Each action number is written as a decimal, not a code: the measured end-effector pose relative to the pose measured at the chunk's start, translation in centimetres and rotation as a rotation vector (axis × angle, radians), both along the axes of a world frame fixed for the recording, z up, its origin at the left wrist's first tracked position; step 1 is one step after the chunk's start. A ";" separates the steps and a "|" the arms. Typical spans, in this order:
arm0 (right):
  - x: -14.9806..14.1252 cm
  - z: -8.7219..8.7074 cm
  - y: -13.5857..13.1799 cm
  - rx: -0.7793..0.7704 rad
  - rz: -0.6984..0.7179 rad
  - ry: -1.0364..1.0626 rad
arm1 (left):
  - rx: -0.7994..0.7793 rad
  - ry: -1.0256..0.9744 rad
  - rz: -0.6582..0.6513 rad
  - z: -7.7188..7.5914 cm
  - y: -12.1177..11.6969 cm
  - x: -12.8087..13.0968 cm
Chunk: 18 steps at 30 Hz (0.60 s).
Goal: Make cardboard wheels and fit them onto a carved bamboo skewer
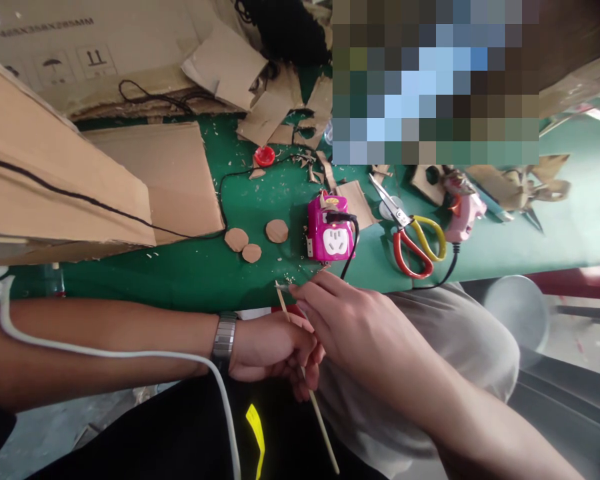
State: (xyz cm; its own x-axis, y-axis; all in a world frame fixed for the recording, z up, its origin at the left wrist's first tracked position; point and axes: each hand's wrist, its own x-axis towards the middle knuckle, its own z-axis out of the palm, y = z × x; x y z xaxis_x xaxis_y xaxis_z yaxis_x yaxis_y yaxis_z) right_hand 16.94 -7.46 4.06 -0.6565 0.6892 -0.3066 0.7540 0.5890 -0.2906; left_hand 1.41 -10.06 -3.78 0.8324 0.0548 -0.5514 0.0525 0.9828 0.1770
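Note:
A thin wooden stick [323, 432] slants across my lap, its upper end near the table edge. My left hand [280, 343], with a metal watch [225, 340] on the wrist, is closed around the stick's middle. My right hand [345, 307] is closed above it, its fingertips near the stick's upper end. A small, thin, pale piece [283, 287] sticks out from those fingertips and touches or crosses the stick; its kind is too small to tell. Crumbs lie on the green table beside the tip. Several cardboard discs [277, 231] rest beyond my hands.
A pink power socket [330, 230] with a black plug stands ahead. To its right lie scissors [413, 237] and a pink glue gun [465, 213]. Cardboard boxes [55, 153] fill the left, scraps and a red cap [265, 156] the back. A white cable [130, 353] crosses my left arm.

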 end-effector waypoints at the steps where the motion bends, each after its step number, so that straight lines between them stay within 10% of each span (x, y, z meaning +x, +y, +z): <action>1: 0.0 0.0 0.0 -0.005 0.003 -0.001 | -0.002 -0.003 0.000 0.0 0.0 0.0; 18: -1.0 -0.4 -0.4 -0.025 -0.006 -0.136 | -0.003 0.089 0.008 0.8 -0.1 -0.1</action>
